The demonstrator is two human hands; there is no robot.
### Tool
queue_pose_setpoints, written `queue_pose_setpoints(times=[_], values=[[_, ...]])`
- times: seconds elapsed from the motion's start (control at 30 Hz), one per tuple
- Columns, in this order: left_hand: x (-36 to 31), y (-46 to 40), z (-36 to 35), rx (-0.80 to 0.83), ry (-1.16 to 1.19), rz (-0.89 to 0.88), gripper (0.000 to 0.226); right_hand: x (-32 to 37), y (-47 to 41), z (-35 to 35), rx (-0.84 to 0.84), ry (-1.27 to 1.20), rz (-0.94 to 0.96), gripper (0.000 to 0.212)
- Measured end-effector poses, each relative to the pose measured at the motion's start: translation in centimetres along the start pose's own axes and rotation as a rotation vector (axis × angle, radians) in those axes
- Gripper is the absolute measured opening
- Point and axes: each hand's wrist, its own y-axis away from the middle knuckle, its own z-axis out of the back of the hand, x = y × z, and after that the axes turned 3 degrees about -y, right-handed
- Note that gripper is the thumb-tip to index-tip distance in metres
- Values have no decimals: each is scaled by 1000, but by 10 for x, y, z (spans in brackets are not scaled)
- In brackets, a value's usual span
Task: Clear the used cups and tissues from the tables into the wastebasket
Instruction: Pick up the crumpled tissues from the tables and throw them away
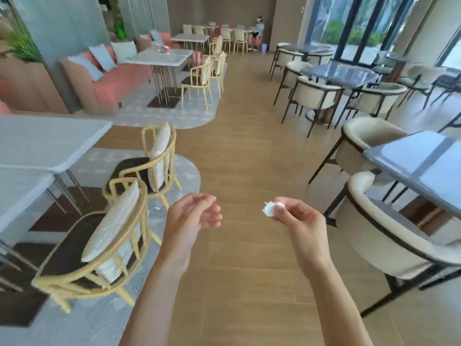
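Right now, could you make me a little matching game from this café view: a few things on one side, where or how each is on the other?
Things:
1. crumpled tissue
2. left hand
3. cups
4. wastebasket

Places or states:
A. far down the aisle, on the floor
B. pinched in the right hand
C. on a distant pale table by the pink sofa
D. holding nothing, fingers loosely curled

Pairs: 1-B, 2-D, 3-C, 4-A
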Motion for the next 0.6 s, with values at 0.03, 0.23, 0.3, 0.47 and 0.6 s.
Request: queue_pose_setpoints(times=[0.03,0.23,0.3,0.47,0.6], values=[[-6,-31,-4,13,-11,-13,11,5,-25,-9,-9,-3,5,8],[-12,-184,-52,102,-60,-9,13,8,-171,-34,-84,-29,-13,7],[-4,-236,-73,106,-83,4,12,-2,-226,-40,-104,-45,-14,7],[14,-376,-124,51,-132,14,11,-29,-383,-61,-105,-110,-30,8],[-11,-492,-161,-16,-94,-53,13,-11,-507,-79,-38,-116,-6,9]])
